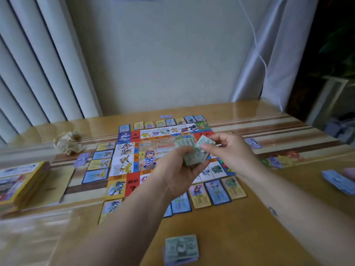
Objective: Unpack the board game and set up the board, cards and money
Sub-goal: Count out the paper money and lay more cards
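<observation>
The left hand [180, 169] is clenched round a wad of green play money [194, 158], held in the air just above the board [130, 156]. The right hand [228, 150] pinches a single bill [204, 143] at its top edge, between thumb and fingertips.

The notes look thin, light and floppy, likely to slide off one another, so the wad wants a firm grip across its short side and each bill a pinch at a corner.

A sorted money pile [181, 246] lies on the table [249, 227] at 6 o'clock. Cards [217, 191] ring the board, close to its edges. The box [21, 181] sits at 9 o'clock, a crumpled wrapper [67, 143] at 10 o'clock and a blue stack [338, 181] at 3 o'clock. The near row of cards lies between the hands and the money pile, so a dropped bill could land among them.
</observation>
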Available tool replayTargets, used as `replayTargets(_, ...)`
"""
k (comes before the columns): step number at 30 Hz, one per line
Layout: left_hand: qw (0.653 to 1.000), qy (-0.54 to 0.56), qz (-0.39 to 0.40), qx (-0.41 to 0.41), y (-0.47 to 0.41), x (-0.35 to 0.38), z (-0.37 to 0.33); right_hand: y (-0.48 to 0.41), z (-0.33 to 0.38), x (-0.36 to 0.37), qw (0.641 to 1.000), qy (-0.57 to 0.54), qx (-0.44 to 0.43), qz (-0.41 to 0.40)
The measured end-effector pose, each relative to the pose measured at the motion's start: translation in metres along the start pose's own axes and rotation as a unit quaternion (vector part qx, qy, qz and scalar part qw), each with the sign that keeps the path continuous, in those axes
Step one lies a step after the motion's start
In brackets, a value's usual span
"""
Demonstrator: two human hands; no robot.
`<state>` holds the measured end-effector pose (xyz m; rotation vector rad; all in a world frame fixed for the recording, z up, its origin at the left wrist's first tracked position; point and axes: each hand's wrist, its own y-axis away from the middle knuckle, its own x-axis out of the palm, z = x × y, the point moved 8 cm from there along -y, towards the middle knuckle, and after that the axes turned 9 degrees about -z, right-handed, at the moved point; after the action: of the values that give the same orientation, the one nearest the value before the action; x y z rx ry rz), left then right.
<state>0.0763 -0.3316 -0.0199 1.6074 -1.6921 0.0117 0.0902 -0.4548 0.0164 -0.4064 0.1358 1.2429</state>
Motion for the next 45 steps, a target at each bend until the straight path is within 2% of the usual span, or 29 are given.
replayTargets(3, 1.000, -0.014, 0.012, 0.005, -0.030, 0.016, -0.015, -0.049, -0.023, -0.029, 0.996, -0.034, 0.033, -0.072)
replayTargets(6, 1.000, -0.013, 0.017, 0.008, -0.055, 0.026, -0.027, -0.106, -0.055, -0.070, 0.990, 0.028, 0.051, -0.126)
replayTargets(9, 1.000, -0.016, 0.016, 0.001, -0.070, 0.031, -0.033, -0.151, -0.090, -0.098, 0.971, 0.217, 0.070, -0.074)
replayTargets(12, 0.999, -0.031, 0.008, -0.002, -0.083, 0.034, -0.034, -0.169, -0.118, -0.106, 0.922, 0.377, 0.084, 0.028)
replayTargets(18, 0.999, -0.045, 0.014, -0.014, -0.100, 0.042, -0.028, -0.172, -0.134, -0.096, 0.870, 0.477, 0.072, 0.104)
replayTargets(22, 0.999, -0.048, 0.019, -0.013, -0.104, 0.042, -0.028, -0.170, -0.141, -0.099, 0.858, 0.498, 0.089, 0.084)
replayTargets(24, 0.998, -0.053, 0.023, -0.005, -0.105, 0.039, -0.031, -0.168, -0.124, -0.095, 0.874, 0.477, 0.068, 0.054)
replayTargets(26, 0.997, -0.065, 0.029, 0.009, -0.106, 0.036, -0.038, -0.163, -0.084, -0.075, 0.920, 0.389, 0.028, 0.029)
replayTargets(27, 0.997, -0.071, 0.033, 0.017, -0.105, 0.035, -0.043, -0.159, -0.060, -0.058, 0.939, 0.341, 0.006, 0.041)
replayTargets(29, 0.995, -0.085, 0.036, 0.030, -0.104, 0.030, -0.053, -0.146, -0.015, -0.015, 0.958, 0.261, -0.020, 0.113)
replayTargets(32, 0.993, -0.109, 0.012, 0.048, -0.105, 0.015, -0.069, -0.129, 0.023, 0.040, 0.953, 0.214, -0.017, 0.212)
replayTargets(35, 0.989, -0.126, -0.020, 0.070, -0.111, -0.008, -0.091, -0.132, 0.039, 0.075, 0.947, 0.224, -0.032, 0.227)
replayTargets(38, 0.987, -0.130, -0.043, 0.082, -0.117, -0.031, -0.112, -0.147, 0.046, 0.109, 0.953, 0.182, -0.040, 0.238)
replayTargets(41, 0.989, -0.106, -0.055, 0.091, -0.127, -0.049, -0.133, -0.170, 0.047, 0.138, 0.965, 0.141, -0.037, 0.217)
replayTargets(45, 0.991, -0.038, -0.068, 0.110, -0.149, -0.079, -0.169, -0.225, 0.029, 0.156, 0.992, 0.082, -0.016, 0.091)
